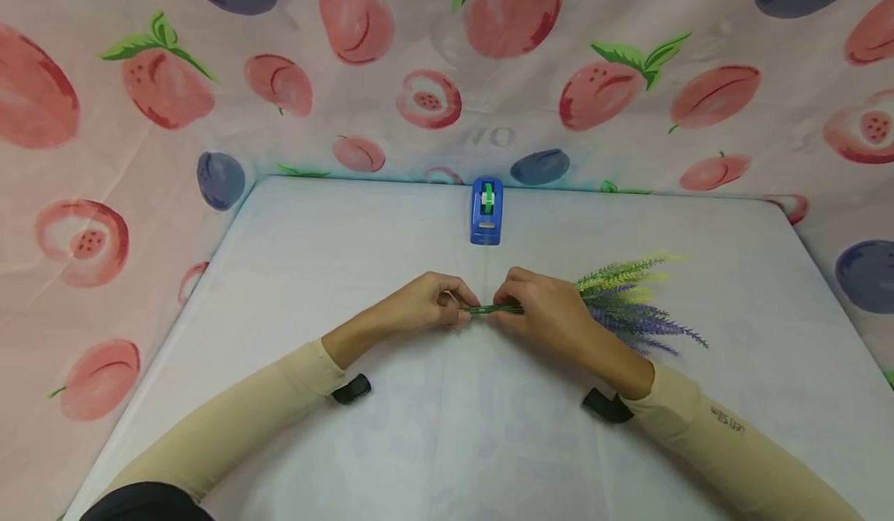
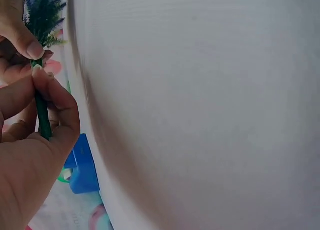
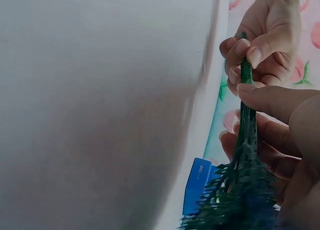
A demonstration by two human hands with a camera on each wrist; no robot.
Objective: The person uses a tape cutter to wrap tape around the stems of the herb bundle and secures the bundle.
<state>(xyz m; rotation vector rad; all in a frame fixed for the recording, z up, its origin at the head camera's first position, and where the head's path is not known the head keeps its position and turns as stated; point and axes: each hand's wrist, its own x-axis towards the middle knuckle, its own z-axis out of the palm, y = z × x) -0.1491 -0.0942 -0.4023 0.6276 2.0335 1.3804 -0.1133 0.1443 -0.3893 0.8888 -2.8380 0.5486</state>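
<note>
A bunch of flower sprays like lavender (image 1: pixel 632 315), yellow-green on one side and purple on the other, lies sideways with its heads to the right. Its green stems (image 1: pixel 483 310) run left, gathered tightly between both hands. With thumb and fingers, my left hand (image 1: pixel 427 302) pinches the stem ends; in the left wrist view they stick down past the thumb as a green rod (image 2: pixel 43 115). The right hand (image 1: pixel 548 307) grips the stems nearer the flower heads, thumb across them in the right wrist view. A shiny, lighter patch (image 3: pixel 247 76) shows on the stems between the hands.
Beyond the hands, near the far edge of the white table (image 1: pixel 349 226), stands a blue tape dispenser (image 1: pixel 486 230) with a green roll core. A fruit-patterned cloth (image 1: pixel 279 129) hangs behind and to the sides. Dark wrist devices (image 1: pixel 606 406) sit below both sleeve cuffs.
</note>
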